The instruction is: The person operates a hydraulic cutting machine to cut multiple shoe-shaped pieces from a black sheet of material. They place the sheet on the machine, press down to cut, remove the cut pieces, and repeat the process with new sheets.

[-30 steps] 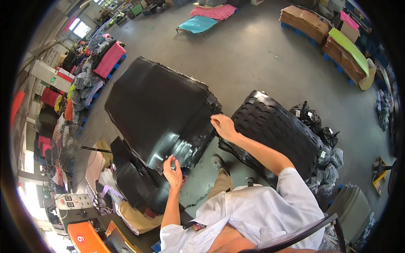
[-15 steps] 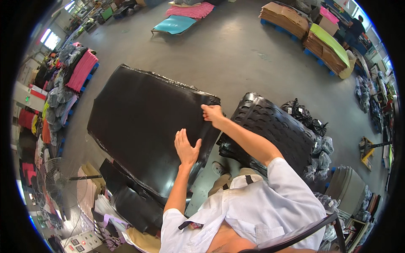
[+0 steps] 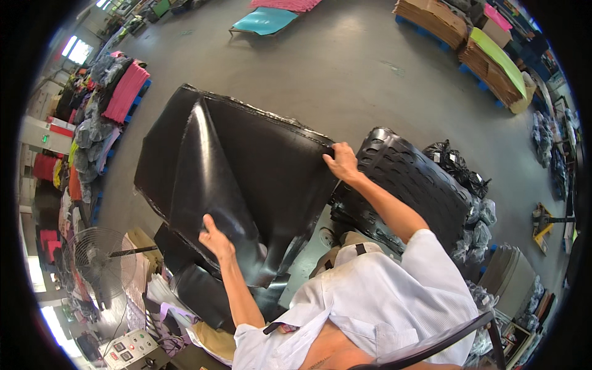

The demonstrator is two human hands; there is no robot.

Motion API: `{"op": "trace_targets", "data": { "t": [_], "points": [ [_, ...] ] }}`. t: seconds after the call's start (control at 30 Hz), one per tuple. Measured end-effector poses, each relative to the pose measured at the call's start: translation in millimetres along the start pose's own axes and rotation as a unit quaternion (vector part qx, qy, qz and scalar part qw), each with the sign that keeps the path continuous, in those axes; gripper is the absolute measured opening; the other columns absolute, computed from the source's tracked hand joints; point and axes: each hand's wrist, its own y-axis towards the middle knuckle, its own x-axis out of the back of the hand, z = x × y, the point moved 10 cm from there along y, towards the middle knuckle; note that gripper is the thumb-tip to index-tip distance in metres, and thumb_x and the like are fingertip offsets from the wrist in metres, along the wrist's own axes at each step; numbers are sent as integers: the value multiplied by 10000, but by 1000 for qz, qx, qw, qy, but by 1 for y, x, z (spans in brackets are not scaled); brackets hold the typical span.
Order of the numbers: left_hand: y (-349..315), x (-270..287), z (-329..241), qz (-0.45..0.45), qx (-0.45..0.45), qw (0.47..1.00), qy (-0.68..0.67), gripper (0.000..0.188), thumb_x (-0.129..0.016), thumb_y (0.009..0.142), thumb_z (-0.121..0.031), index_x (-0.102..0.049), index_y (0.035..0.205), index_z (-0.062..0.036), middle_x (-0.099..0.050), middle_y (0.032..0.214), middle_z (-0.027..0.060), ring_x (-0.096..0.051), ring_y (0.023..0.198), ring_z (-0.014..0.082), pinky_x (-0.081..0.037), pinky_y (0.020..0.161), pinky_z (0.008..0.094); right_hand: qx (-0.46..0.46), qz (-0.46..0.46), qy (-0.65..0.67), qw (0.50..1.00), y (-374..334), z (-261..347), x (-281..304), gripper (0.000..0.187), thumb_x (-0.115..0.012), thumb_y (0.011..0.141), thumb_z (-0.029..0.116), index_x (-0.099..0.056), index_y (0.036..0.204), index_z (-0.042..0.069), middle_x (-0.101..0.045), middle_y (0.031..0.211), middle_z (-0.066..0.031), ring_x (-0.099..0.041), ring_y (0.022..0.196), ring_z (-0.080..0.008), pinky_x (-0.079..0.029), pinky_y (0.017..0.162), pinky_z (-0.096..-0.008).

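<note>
A stack of large black sheets [image 3: 277, 154] lies in front of me, glossy and uneven at its edges. The top black sheet [image 3: 213, 166] is buckled into a raised, shiny fold that runs from the far edge toward me. Over the near part of this fold, my left hand [image 3: 217, 239] has its fingers curled against the sheet, one digit pointing up; the sheet's exact grip is partly hidden. At the stack's right corner rests my right hand [image 3: 343, 163], thumb and fingers apart, touching the edge.
Right of the stack lies a pile of embossed black sheets [image 3: 413, 179], with black bags [image 3: 453, 161] beyond. A wire fan [image 3: 100, 262] and a control box [image 3: 128, 348] stand at the near left. Farther off are pink sheets [image 3: 126, 92] and a yellow pallet jack [image 3: 542, 228].
My left hand has moved left and toward me, and the flat top sheet has risen into a fold. The right hand has shifted right to the corner, its fingers spreading.
</note>
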Motion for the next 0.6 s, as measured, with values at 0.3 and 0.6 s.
{"op": "trace_targets", "data": {
  "t": [0.3, 0.6],
  "points": [
    [-23, 82, -193, -123, -192, 968, 104, 625, -732, 1035, -347, -307, 621, -148, -381, 594, -83, -267, 570, 56, -230, 508, 298, -77, 173, 236, 953, 14, -21, -33, 430, -716, 882, 402, -723, 884, -27, -751, 855, -205, -732, 865, -393, -550, 797, -471],
    [-67, 42, -204, -111, -218, 890, 384, 738, -763, 983, -475, -248, 631, -81, -307, 634, 5, -292, 660, 153, -303, 570, 406, -112, 164, 372, 907, 8, -19, -44, 410, -735, 970, 350, -602, 806, -2, -483, 652, -5, -503, 569, -129, -421, 508, -325]
  ]
}}
